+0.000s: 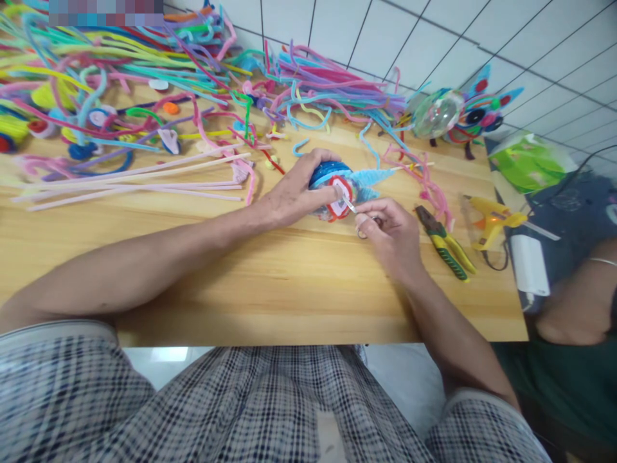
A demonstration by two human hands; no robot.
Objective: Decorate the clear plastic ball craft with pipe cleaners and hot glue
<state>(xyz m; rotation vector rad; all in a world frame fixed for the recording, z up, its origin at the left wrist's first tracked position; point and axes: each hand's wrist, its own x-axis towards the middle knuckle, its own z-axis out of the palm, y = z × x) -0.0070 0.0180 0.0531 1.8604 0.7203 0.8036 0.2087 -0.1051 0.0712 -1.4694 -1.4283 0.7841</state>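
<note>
A round craft piece with a blue top, a red-rimmed pink and white patch and pointed light-blue parts at its right is held just above or on the table. Wrapped round its left side is my left hand, one finger lying on the patch. My right hand is closed on small metal scissors, whose tip touches or nearly touches the patch. The handle loops show partly beneath my fingers.
Colourful pipe cleaners cover the wooden table's back and left. At the right lie pliers, a yellow glue gun and a finished-looking figure. A person's arm is at far right.
</note>
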